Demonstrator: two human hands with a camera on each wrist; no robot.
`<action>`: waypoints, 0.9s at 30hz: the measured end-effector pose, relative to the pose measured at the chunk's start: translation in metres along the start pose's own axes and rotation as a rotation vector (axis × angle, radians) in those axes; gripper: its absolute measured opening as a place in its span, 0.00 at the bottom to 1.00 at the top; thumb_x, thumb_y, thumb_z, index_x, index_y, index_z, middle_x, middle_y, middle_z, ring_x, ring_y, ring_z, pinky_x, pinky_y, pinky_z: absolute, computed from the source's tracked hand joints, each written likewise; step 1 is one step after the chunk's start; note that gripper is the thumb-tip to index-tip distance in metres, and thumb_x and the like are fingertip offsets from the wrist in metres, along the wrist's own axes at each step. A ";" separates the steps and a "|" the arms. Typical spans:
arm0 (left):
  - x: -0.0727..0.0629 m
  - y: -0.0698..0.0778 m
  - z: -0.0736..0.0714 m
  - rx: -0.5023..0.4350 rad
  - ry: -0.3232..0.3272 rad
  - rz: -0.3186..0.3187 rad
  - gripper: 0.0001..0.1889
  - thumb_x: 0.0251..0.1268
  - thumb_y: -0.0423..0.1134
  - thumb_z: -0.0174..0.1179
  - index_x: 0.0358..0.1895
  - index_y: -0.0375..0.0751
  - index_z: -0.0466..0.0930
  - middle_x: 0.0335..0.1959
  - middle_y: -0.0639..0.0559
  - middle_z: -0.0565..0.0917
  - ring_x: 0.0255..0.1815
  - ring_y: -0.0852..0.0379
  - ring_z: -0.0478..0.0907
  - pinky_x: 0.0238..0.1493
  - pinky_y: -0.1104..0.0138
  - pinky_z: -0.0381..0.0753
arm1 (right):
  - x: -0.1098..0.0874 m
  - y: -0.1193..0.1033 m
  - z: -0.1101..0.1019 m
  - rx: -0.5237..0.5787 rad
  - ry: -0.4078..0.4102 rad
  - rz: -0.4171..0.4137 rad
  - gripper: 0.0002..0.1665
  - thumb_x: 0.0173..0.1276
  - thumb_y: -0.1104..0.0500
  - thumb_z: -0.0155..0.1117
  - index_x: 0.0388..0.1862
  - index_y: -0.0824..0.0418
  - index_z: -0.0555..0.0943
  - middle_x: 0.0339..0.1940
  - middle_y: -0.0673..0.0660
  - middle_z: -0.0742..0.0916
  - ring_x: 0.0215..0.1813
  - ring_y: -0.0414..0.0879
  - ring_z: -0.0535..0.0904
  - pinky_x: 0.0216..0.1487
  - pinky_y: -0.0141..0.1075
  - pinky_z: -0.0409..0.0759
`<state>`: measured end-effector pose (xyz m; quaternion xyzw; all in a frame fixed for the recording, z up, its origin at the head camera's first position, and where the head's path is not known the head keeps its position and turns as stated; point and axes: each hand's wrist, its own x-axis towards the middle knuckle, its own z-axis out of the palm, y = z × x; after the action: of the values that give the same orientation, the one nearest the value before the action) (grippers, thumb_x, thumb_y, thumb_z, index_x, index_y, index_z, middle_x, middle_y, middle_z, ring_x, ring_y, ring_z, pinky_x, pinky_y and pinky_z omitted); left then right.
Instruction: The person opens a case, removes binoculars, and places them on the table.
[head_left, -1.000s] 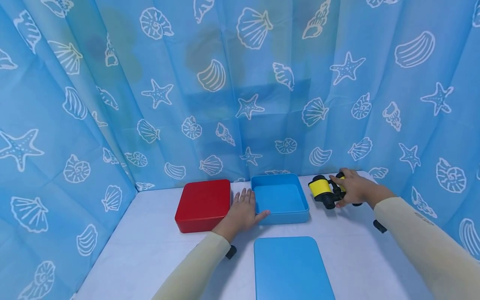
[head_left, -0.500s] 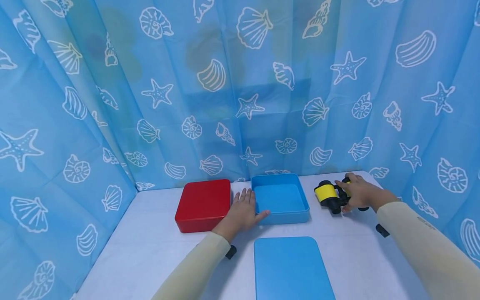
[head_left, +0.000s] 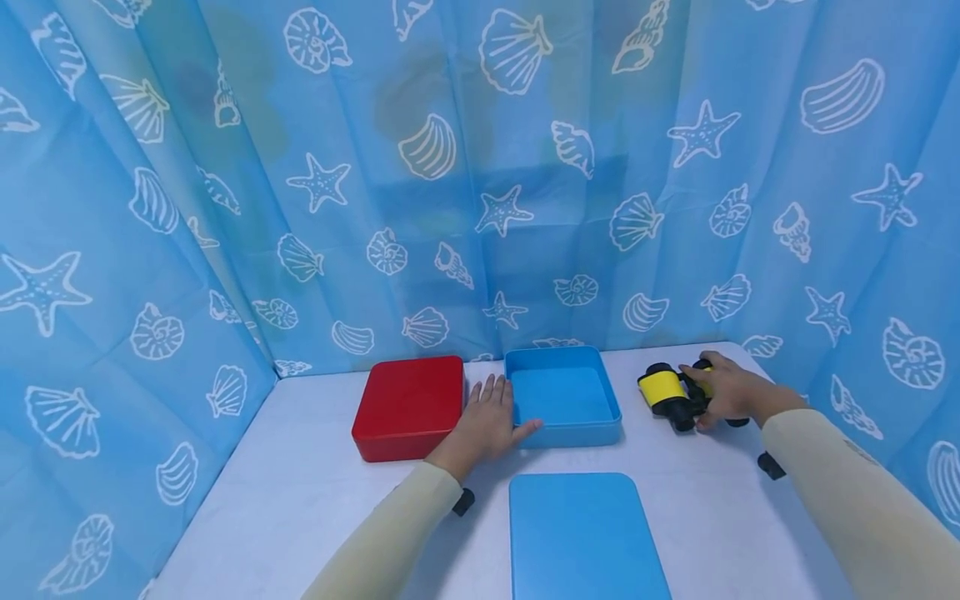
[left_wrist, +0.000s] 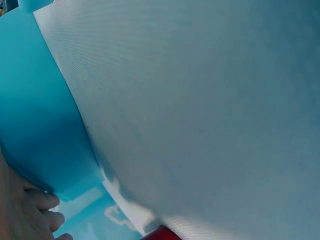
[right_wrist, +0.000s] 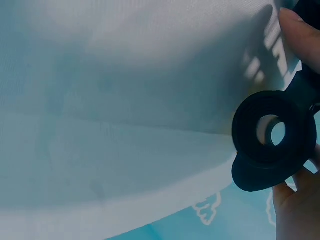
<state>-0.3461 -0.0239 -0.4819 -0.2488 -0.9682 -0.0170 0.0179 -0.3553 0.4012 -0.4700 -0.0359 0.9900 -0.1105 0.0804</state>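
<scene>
My right hand (head_left: 731, 393) grips yellow-and-black binoculars (head_left: 662, 389) at the back right of the table, its fingers over the right barrel. In the right wrist view, a black eyepiece of the binoculars (right_wrist: 257, 175) shows beside the thumb (right_wrist: 300, 37), with a shadow falling on the white cloth. Straight fingers of my left hand (head_left: 480, 429) lie along the left side of an open blue box (head_left: 573, 436), the thumb reaching across its front. The left wrist view catches the blue box's outer wall (left_wrist: 40, 110) and some fingertips (left_wrist: 47, 201).
A red box (head_left: 411, 398) with its lid on stands left of my left hand. In front of the blue box lies a flat blue lid (head_left: 581, 533). The white tabletop (head_left: 300, 483) is bounded behind and at the sides by a blue shell-patterned curtain (head_left: 450, 200).
My right hand and the binoculars have moved right and slightly nearer to me, away from the blue box. My left hand has stayed in place at the box.
</scene>
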 end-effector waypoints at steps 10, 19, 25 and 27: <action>0.001 0.002 0.001 0.002 -0.008 -0.012 0.52 0.61 0.77 0.36 0.78 0.41 0.44 0.78 0.46 0.51 0.77 0.44 0.44 0.72 0.49 0.49 | 0.000 0.010 0.006 0.061 0.007 0.002 0.72 0.32 0.42 0.86 0.76 0.60 0.59 0.72 0.76 0.48 0.66 0.79 0.49 0.54 0.75 0.60; 0.003 0.000 0.002 0.028 -0.014 -0.024 0.53 0.60 0.78 0.33 0.79 0.42 0.43 0.78 0.47 0.50 0.78 0.44 0.43 0.73 0.48 0.44 | 0.000 0.007 0.010 0.092 0.023 0.049 0.71 0.34 0.45 0.86 0.76 0.59 0.58 0.73 0.76 0.46 0.66 0.80 0.47 0.53 0.76 0.58; 0.002 0.001 0.001 0.023 -0.024 -0.028 0.54 0.59 0.79 0.32 0.79 0.42 0.43 0.78 0.46 0.49 0.78 0.44 0.42 0.73 0.48 0.42 | -0.002 0.007 0.012 0.087 0.038 0.047 0.72 0.36 0.44 0.85 0.77 0.58 0.55 0.73 0.76 0.44 0.68 0.79 0.44 0.53 0.76 0.56; 0.002 0.001 0.001 0.028 -0.018 -0.027 0.53 0.60 0.78 0.33 0.79 0.41 0.43 0.78 0.46 0.49 0.78 0.44 0.42 0.73 0.48 0.41 | -0.002 0.007 0.012 0.076 0.045 0.038 0.73 0.35 0.45 0.85 0.78 0.58 0.54 0.73 0.75 0.44 0.69 0.79 0.42 0.54 0.76 0.54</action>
<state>-0.3472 -0.0221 -0.4823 -0.2355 -0.9718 -0.0017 0.0124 -0.3514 0.4056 -0.4827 -0.0115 0.9871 -0.1473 0.0616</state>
